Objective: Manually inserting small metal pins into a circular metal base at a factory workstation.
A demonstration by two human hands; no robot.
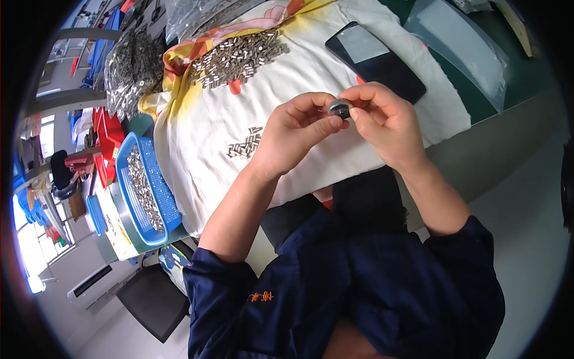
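Above the near part of a white cloth (pixel 203 158), both my hands meet at a small round grey metal piece with a dark centre (pixel 339 107). My left hand (pixel 290 131) pinches its left side between thumb and fingers. From the right, the thumb and fingertips of my right hand (pixel 385 122) close on the same piece. Fingers partly cover it, so its full shape cannot be made out. A small group of short metal cylinders (pixel 242 146) lies on the cloth left of my left hand. Farther back is a large heap of similar cylinders (pixel 239 60).
A black phone (pixel 397 75) lies beyond my right hand. On the left stands a blue plastic basket (pixel 164 188) with many small metal parts inside. Behind it are red bins (pixel 107 140) and a clear bag of parts (pixel 134 72). A flat plastic bag (pixel 463 51) rests on the green tabletop.
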